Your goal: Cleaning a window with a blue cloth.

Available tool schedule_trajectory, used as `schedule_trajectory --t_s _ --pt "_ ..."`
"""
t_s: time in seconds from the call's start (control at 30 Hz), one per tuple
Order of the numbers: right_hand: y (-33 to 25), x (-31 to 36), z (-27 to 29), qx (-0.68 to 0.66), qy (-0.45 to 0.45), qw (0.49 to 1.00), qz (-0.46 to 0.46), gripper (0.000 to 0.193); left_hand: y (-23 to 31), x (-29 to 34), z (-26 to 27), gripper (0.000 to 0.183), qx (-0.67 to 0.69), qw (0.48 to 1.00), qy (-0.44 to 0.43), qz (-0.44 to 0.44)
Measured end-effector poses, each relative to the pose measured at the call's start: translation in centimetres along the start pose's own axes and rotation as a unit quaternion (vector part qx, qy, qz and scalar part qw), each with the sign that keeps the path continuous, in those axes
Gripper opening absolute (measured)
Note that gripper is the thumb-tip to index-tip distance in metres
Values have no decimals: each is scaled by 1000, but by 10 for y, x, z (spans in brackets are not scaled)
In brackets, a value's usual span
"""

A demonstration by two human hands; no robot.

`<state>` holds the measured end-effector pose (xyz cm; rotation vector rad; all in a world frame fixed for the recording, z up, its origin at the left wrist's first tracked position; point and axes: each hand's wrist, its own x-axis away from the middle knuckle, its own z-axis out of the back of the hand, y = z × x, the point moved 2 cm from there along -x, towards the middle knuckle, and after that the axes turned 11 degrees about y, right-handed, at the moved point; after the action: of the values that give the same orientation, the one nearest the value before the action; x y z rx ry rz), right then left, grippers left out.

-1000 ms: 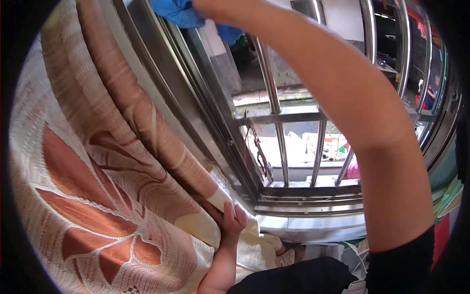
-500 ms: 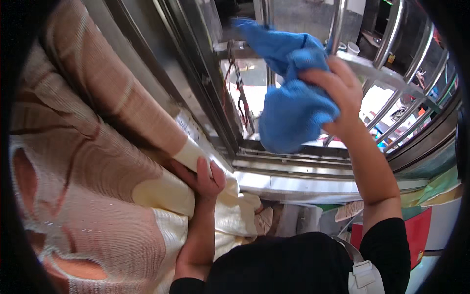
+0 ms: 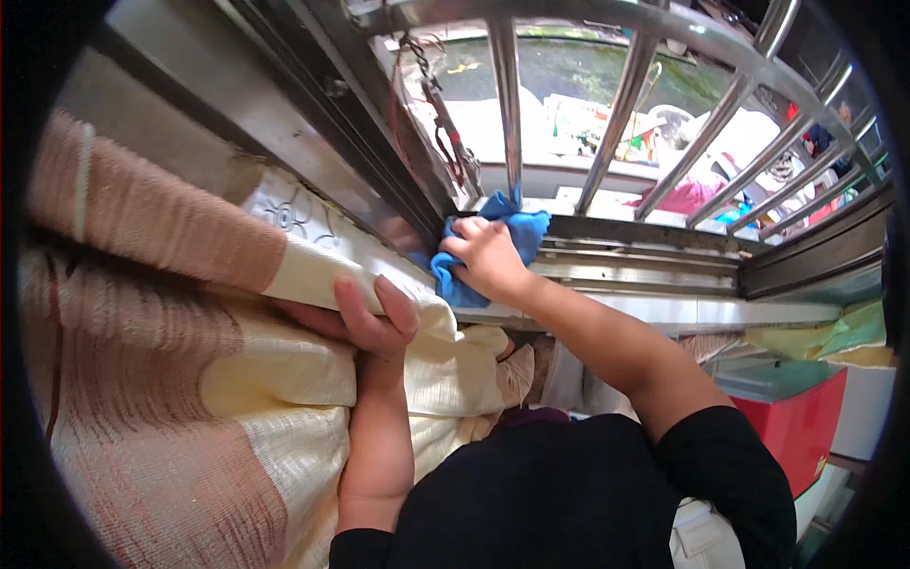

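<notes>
My right hand [image 3: 488, 254] presses a bunched blue cloth [image 3: 524, 228] into the left corner of the metal window track [image 3: 616, 261]. Its fingers are bent over the cloth, which spreads out on both sides of them. On the left, my left hand [image 3: 374, 318] grips the edge of a pink, brown and cream curtain [image 3: 190, 213] and keeps it to the side. The thumb and a finger show in front of the fabric; the other fingers are partly hidden by it.
Shiny metal bars [image 3: 626, 114] rise beyond the track, with a chain [image 3: 441, 119] hanging at their left. A white tiled ledge [image 3: 654, 311] runs below the track. At the lower right stands a red box [image 3: 796, 417]. Blurred clutter lies outside the bars.
My right hand has brought the blue cloth down from in front of the bars to the track's left corner. My left hand still holds the curtain, slightly farther left. The view has shifted.
</notes>
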<state>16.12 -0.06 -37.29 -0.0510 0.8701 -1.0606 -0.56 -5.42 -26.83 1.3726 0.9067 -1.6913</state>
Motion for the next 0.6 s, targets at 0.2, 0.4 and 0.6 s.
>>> schedule_trajectory --t_s 0.2,0.4,0.6 --pt "32 11 39 60 -133 988 -52 32 -7 1 -2 59 -35 999 3 -41" --pt "24 28 82 94 -140 985 18 37 14 -28 -1 62 -140 970 -27 -197" --pt "29 15 61 41 -172 984 -29 35 2 -13 -3 65 -35 997 -4 -68"
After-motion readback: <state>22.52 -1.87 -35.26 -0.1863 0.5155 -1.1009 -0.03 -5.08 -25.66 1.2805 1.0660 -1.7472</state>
